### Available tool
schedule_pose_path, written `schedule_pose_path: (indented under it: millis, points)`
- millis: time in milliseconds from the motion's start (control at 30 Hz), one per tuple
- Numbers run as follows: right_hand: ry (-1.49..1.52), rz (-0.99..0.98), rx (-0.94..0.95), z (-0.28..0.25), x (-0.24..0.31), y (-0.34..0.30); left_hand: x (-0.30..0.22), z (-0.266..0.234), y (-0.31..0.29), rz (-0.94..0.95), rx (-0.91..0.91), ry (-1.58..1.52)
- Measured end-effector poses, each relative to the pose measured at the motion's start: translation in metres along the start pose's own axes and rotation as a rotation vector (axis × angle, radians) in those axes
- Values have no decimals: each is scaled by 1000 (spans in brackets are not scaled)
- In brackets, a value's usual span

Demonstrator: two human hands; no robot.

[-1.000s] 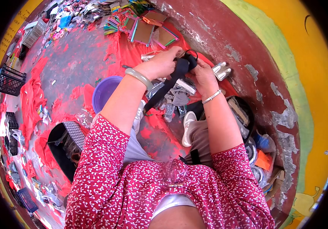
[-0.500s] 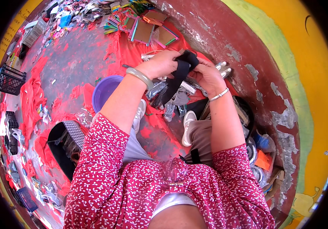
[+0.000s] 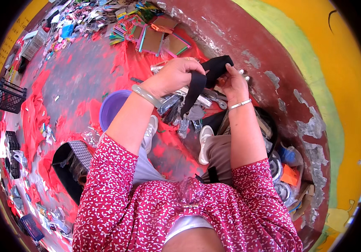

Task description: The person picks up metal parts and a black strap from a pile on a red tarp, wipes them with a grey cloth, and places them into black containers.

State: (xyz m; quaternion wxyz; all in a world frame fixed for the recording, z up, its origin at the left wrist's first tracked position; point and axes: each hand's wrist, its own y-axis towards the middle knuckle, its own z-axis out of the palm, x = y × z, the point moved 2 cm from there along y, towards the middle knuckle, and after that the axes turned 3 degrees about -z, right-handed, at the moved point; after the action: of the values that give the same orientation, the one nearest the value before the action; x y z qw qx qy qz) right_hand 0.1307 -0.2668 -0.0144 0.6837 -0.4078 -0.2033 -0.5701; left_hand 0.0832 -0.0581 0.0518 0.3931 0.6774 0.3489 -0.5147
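A black cloth piece (image 3: 216,66) is stretched between my two hands, its long narrow end hanging down below the left one. My left hand (image 3: 175,74), with a pale bangle at the wrist, is closed on the strip end. At the cloth's right edge my right hand (image 3: 233,85) pinches it between thumb and fingers; some of those fingers are hidden behind it. Below the hands, several plastic-wrapped packets (image 3: 183,127) and silvery items lie in a pile on red cloth.
To the left of the pile stands a purple basin (image 3: 112,107). Black bags lie open on either side of my legs, the left bag (image 3: 68,161) with a checked flap. Framed boards (image 3: 152,41) rest on red sheeting ahead. A peeling red wall (image 3: 268,63) curves along the right.
The black cloth, bunched up before, is now spread wider between my hands. My right hand has risen slightly along its edge, and the hanging end has swung.
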Motion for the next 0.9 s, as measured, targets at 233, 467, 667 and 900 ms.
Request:
schedule_pose_path:
  millis: [233,467,667,900]
  points:
    - [178,-183,-261,-15,13,3,-28,-6,-12,-58,208,-231]
    - [323,-169,-361,-40,16,22,-36,-10,-17,122,226,-580]
    - [343,-175,-456,-60,17,35,-59,-25,-26,326,164,-540]
    - [47,-229,-171,-23,17,13,-63,-22,-32,157,102,-495]
